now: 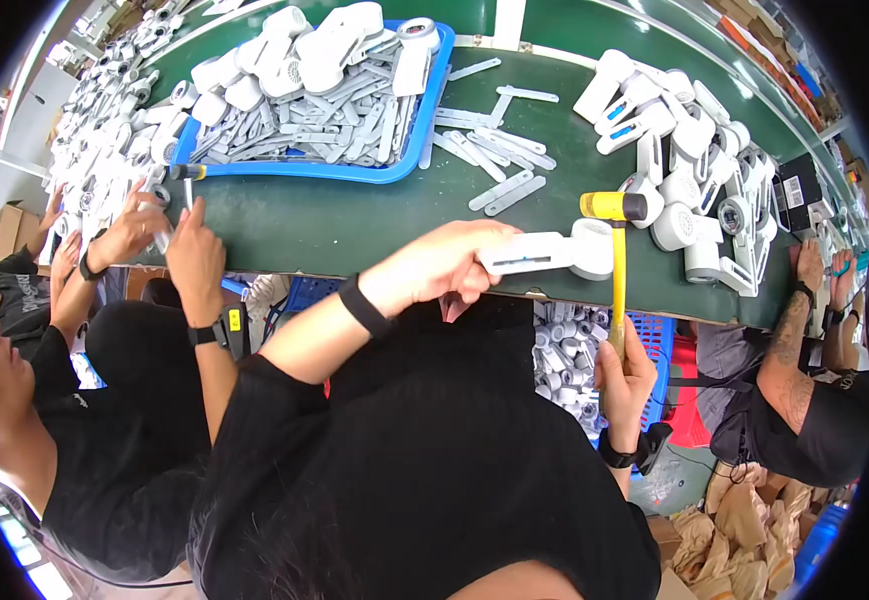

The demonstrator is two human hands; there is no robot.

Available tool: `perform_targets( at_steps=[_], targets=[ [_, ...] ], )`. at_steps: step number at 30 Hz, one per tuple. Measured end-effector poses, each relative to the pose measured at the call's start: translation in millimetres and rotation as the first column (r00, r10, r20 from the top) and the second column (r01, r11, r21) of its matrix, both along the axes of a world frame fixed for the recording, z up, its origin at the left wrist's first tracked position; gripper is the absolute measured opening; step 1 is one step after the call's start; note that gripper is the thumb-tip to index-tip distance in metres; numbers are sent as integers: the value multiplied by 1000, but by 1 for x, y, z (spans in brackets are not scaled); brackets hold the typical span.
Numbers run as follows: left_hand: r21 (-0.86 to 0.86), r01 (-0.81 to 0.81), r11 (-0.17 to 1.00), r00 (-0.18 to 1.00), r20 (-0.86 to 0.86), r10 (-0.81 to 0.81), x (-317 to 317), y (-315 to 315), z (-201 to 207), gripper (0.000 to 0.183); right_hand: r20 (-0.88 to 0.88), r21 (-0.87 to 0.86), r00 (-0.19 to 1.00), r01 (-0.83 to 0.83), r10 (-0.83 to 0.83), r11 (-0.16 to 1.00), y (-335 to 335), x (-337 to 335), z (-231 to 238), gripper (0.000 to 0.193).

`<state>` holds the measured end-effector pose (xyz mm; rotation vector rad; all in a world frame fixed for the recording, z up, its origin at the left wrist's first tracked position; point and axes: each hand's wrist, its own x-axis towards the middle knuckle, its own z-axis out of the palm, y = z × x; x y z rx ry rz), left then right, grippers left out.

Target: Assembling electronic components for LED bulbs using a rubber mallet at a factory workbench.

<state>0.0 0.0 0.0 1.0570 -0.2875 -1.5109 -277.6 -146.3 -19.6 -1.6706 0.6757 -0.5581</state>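
Note:
My left hand (455, 262) is closed round the end of a white plastic housing (537, 254). The housing has a flat handle with a dark slot along it and a round, drum-shaped head, and is held level above the table's near edge. My right hand (627, 372) grips a mallet (619, 270) low on its yellow handle. The mallet stands upright, its yellow and black head above the housing's round end. Whether the mallet touches the housing, I cannot tell.
A blue tray (395, 172) of grey strips and white housings stands on the green table (375, 225). Loose grey strips (495, 150) lie beside it. More white housings (690, 170) are heaped at right. Below the edge is a blue crate (660, 360). Co-workers sit on both sides.

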Motion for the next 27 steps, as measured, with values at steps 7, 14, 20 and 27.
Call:
perform_targets(
  at_steps=[7, 14, 20, 27],
  targets=[
    [210, -153, 966, 972, 210, 108, 15, -4, 8, 35, 49, 39, 999, -22, 20, 999, -4, 9, -9, 47],
    [175, -252, 952, 406, 912, -61, 19, -3, 12, 25, 74, 26, 994, -77, 75, 997, -11, 19, -21, 47],
    [3, -238, 971, -165, 985, -43, 40, -41, -3, 23, 97, 61, 993, -69, 63, 996, -11, 23, -18, 47],
    [172, -95, 981, 36, 985, -169, 57, -55, -2, 20, 80, 41, 993, -85, 82, 996, -8, 20, -20, 47]
  ],
)
